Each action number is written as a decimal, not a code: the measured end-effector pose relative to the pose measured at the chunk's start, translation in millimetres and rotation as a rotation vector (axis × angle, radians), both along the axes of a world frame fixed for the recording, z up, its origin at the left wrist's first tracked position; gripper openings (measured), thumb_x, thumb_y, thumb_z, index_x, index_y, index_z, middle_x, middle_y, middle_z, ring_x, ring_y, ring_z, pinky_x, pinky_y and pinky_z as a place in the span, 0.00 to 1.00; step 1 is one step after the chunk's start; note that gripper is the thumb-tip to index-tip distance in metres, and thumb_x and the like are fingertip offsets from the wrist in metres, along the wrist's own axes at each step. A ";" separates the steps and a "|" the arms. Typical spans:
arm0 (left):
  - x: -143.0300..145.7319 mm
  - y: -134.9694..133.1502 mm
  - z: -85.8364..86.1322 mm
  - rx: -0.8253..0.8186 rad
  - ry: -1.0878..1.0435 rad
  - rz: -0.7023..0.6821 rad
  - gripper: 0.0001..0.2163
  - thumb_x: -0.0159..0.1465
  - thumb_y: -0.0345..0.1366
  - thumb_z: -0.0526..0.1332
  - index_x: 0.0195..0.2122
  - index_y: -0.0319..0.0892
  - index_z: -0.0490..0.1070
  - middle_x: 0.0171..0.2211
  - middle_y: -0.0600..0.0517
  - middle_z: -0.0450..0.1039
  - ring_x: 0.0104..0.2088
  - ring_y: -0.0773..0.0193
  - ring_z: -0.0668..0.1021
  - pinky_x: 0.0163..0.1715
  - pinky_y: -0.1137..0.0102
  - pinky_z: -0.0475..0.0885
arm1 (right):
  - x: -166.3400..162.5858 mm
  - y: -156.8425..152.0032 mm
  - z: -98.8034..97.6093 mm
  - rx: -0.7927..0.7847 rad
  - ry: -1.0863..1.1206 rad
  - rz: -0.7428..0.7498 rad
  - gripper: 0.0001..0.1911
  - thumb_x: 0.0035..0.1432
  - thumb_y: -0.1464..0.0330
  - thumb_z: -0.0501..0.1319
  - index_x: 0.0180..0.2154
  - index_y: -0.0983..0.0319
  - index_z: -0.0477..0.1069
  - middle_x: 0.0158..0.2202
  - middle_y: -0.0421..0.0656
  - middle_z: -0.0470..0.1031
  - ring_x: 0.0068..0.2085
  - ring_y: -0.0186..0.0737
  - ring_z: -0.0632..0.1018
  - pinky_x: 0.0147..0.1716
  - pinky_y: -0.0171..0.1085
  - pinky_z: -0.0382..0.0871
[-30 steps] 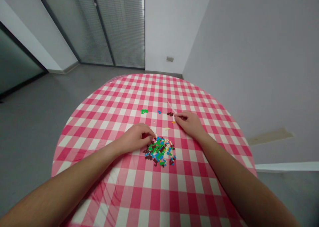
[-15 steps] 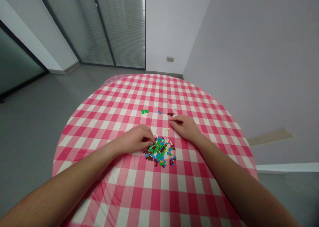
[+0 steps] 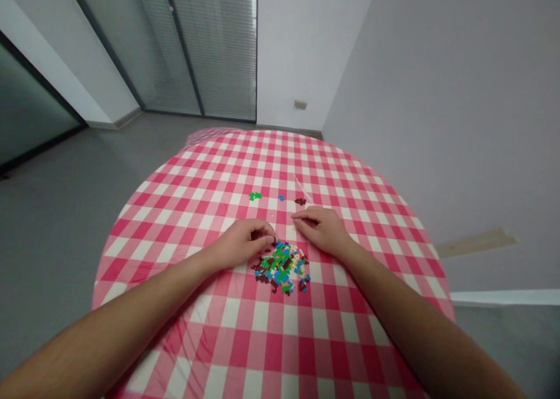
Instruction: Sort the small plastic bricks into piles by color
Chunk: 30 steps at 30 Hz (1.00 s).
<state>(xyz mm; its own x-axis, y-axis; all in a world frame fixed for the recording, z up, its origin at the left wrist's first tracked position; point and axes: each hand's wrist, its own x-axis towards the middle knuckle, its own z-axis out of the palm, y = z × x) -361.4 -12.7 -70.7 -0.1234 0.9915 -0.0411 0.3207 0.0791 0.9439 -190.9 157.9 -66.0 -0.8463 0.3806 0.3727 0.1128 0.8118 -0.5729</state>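
A pile of small plastic building bricks in green, blue, brown, cream and yellow lies on the checked tablecloth. At the pile's far left edge is my left hand, thumb and forefinger pinched on what looks like a small dark brown brick. My right hand hovers low beyond the pile to the right, its fingers drawn together; anything between the fingertips is too small to make out. Cream bricks lie just left of its fingers, partly hidden by them.
Farther back sit small separate groups: green bricks, a blue brick and brown bricks. The round table wears a red and white checked cloth. Beyond it are a glass partition and a wall with a socket.
My left hand has shifted slightly right and away from me, its fingertips lifting off the pile's left side. My right fingertips have moved a little left and nearer, now over the cream bricks.
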 end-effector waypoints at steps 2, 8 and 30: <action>3.3 0.7 0.2 0.000 -0.097 0.034 0.06 0.62 0.36 0.60 0.34 0.41 0.74 0.27 0.51 0.76 0.28 0.66 0.77 0.29 0.70 0.72 | 0.1 -7.1 2.2 0.024 0.007 0.041 0.09 0.60 0.68 0.60 0.37 0.60 0.80 0.32 0.44 0.82 0.32 0.39 0.79 0.33 0.37 0.71; 7.3 2.8 4.5 0.013 -0.230 0.099 0.06 0.59 0.37 0.64 0.32 0.39 0.75 0.25 0.50 0.77 0.23 0.68 0.75 0.26 0.71 0.71 | -0.8 -27.6 6.3 0.026 0.026 0.157 0.08 0.60 0.67 0.61 0.36 0.59 0.80 0.28 0.42 0.80 0.28 0.35 0.76 0.29 0.33 0.66; 8.5 5.1 -8.4 0.111 -0.105 0.184 0.09 0.58 0.38 0.65 0.36 0.39 0.73 0.24 0.53 0.75 0.26 0.65 0.77 0.28 0.70 0.72 | -3.1 -29.5 3.8 -0.047 -0.021 0.124 0.08 0.60 0.66 0.61 0.39 0.57 0.80 0.32 0.44 0.81 0.32 0.37 0.78 0.33 0.36 0.69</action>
<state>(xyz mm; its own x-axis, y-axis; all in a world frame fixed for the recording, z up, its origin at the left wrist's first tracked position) -352.8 -7.6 -79.1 -0.3036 0.9517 0.0450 0.2102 0.0208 0.9774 -194.0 128.4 -62.1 -0.8955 0.2892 0.3381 0.0258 0.7924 -0.6095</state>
